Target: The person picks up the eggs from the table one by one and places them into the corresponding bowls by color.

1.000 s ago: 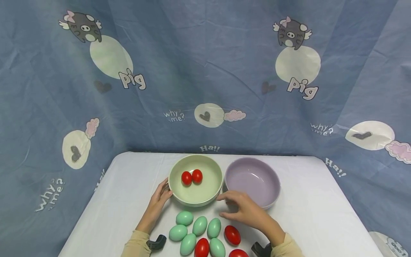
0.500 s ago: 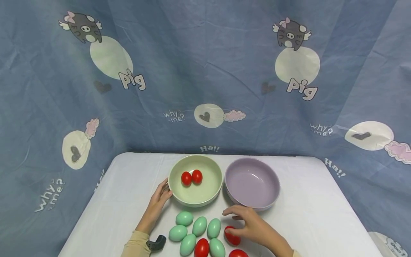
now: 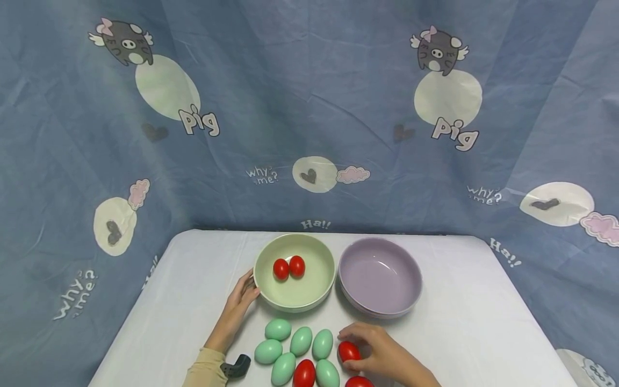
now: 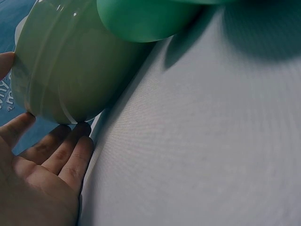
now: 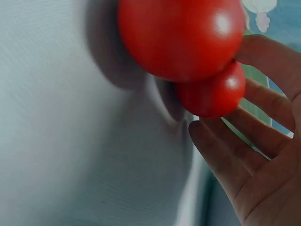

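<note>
Two red eggs [image 3: 288, 267] sit in the green bowl [image 3: 319, 293], left hand [image 3: 240, 302] steadying its rim with straight fingers, right hand [image 3: 382, 355] curling round a third red egg [image 3: 348, 351], purple bowl [image 3: 379, 277] holding nothing, green eggs [image 3: 300, 349] on the bench [image 3: 459, 333].

In the head view the right hand [image 3: 382, 352] covers the near side of a red egg [image 3: 348, 351], so whether its fingertips [image 3: 357, 329] press or merely lie on the egg cannot be told. Just below the thumb, another red egg [image 3: 359, 382] is cut off by the bottom edge. In the left wrist view a green egg [image 4: 146, 19] above the left hand's fingers [image 4: 70, 157] is cropped at the top.
</note>
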Demonstrator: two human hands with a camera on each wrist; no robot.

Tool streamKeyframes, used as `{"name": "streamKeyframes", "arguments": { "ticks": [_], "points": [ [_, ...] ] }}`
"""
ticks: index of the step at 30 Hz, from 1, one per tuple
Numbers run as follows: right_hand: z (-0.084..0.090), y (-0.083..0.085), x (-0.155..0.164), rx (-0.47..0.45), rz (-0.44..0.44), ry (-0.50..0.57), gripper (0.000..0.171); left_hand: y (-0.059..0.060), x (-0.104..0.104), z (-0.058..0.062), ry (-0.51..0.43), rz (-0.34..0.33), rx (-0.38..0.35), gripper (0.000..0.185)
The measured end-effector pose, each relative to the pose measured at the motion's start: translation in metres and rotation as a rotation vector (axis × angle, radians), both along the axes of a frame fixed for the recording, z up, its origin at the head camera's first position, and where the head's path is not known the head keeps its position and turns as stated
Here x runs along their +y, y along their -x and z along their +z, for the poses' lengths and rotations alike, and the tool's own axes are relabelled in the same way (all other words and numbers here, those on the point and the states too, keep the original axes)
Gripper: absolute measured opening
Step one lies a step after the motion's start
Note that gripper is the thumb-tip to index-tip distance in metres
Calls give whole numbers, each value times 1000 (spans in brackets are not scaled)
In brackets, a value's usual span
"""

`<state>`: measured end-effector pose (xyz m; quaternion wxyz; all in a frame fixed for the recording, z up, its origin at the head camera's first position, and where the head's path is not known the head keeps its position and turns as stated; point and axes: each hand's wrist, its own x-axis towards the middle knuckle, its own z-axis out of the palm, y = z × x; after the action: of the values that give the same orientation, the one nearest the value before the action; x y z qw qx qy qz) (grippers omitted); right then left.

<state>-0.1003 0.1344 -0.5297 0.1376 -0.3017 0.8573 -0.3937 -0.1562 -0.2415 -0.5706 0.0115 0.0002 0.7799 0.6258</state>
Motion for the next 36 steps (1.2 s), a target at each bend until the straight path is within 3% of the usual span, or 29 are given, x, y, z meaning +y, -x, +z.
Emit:
{"name": "streamKeyframes", "arguments": {
  "ticks": [9,27,36],
  "points": [
    [-10,-6,-2,-38,19,29,32,0,1,1,5,7,17,63],
    [-10,-7,-3,-87,-2,29,33,1,0,-1,-7,0,14,62],
    [-9,-8,-2,-55,13,45,31,1,1,-1,10,12,-2,63]
  ]
}}
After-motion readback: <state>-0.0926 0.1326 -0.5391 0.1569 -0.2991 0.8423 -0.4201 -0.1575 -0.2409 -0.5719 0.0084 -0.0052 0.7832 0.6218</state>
